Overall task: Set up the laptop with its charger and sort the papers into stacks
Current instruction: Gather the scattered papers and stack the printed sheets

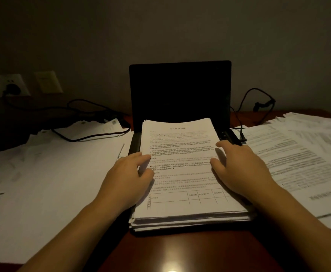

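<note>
A black laptop (180, 89) stands open in the middle of the desk, its screen dark. A thick stack of printed papers (182, 169) lies on its keyboard and hides most of it. My left hand (129, 177) rests on the stack's left edge with fingers loosely bent over it. My right hand (241, 167) lies on the stack's right side, fingers spread and fairly straight. A black charger cable (90, 137) runs from a wall socket (9, 86) across the left papers to the laptop. A second cable (258, 99) loops behind the laptop's right side.
Loose white sheets (52, 183) cover the desk's left part. More printed papers (302, 154) are spread on the right, overlapping. A strip of red-brown desk (180, 250) shows at the front. A second wall plate (47, 81) sits beside the socket. The room is dim.
</note>
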Available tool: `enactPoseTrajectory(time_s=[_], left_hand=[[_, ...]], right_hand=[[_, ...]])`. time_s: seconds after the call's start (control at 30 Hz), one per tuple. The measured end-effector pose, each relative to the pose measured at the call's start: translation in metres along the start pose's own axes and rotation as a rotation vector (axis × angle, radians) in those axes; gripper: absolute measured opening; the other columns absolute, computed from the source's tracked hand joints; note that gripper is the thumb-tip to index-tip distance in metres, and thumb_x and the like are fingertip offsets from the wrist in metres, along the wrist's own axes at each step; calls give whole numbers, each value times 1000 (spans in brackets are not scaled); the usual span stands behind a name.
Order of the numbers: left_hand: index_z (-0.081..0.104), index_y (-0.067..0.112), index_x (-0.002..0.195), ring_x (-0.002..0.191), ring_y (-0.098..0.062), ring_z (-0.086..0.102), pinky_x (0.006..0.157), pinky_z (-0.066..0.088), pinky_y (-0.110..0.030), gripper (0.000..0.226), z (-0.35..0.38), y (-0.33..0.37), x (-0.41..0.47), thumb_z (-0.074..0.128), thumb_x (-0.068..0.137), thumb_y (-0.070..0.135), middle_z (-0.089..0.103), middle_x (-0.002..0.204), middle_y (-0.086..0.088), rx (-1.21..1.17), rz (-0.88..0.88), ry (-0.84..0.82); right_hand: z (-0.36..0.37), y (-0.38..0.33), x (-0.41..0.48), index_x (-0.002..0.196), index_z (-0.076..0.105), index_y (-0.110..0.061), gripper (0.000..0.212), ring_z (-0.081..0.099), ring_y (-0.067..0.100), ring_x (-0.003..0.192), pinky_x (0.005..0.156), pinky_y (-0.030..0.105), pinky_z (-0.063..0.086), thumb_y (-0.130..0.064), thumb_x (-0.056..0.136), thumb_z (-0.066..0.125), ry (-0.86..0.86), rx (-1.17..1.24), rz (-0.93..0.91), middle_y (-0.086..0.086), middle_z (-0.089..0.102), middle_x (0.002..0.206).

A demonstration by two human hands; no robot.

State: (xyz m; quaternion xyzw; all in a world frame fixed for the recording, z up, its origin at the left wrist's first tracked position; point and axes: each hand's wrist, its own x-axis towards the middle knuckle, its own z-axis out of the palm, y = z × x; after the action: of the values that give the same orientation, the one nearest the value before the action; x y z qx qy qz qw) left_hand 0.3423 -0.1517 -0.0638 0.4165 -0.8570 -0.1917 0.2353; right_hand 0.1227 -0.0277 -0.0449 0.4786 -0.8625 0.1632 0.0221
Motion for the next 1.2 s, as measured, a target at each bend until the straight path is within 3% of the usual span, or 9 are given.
enactPoseTrajectory(time_s=[0.13,0.27,0.33,0.4,0.47,0.57,0.67,0.9,1.2], left_hand=[[60,34,133,79,1,62,58,48,-9,34,0,-3,-1,51,101,31,58,138,21,-1,21,-43],[63,31,132,77,1,61,54,43,-6,33,-1,-5,-1,53,101,29,62,132,21,-16,-1,-52],[62,30,135,89,3,60,67,43,-6,35,-3,-6,0,54,100,32,61,134,19,-6,5,-38],[57,32,139,114,-5,55,90,49,-23,41,-4,-9,2,54,99,42,60,137,14,15,-5,-11],[52,34,143,131,-15,47,107,45,-45,48,-6,-12,2,52,98,52,55,143,11,35,-32,-3],[44,37,147,140,-18,36,115,34,-51,53,-13,-20,4,44,99,58,45,152,8,101,-75,-38],[38,39,150,146,-20,26,115,27,-52,55,-22,-34,8,36,100,62,35,158,4,229,-117,-108],[31,39,152,152,-26,13,119,17,-60,59,-64,-101,-4,27,100,65,25,164,0,429,-201,-127],[-2,49,156,155,-28,-4,120,8,-62,75,-125,-168,-46,20,91,80,-4,169,3,479,-396,-324]], right_hand=[[0,-7,-5,114,48,-24,28,46,18,91,73,35,38,-45,100,37,-25,-145,-39,-3,58,92],[3,-13,-8,107,42,-25,25,43,18,90,76,35,39,-47,100,34,-35,-202,-67,-2,57,96],[4,-13,-10,113,42,-25,30,44,20,98,84,38,42,-50,99,32,-57,-194,-45,1,57,109],[5,-13,-9,125,42,-25,44,41,26,122,99,45,39,-57,97,31,-76,-207,-36,5,50,131],[3,-16,-8,138,40,-26,60,21,30,144,113,52,29,-67,94,29,-76,-217,-74,6,33,153],[0,-31,-8,151,29,-29,73,0,29,152,121,56,14,-73,92,29,-112,-164,-174,4,13,164],[-1,-55,-5,155,24,-30,77,-4,27,153,122,56,11,-73,92,30,-157,-139,-275,3,8,166],[25,-130,18,149,36,-27,70,10,30,151,120,53,22,-70,94,36,-196,-186,-484,6,24,162],[62,-241,21,133,54,-24,51,51,21,118,99,36,45,-57,95,50,-388,-101,-630,3,56,135]])
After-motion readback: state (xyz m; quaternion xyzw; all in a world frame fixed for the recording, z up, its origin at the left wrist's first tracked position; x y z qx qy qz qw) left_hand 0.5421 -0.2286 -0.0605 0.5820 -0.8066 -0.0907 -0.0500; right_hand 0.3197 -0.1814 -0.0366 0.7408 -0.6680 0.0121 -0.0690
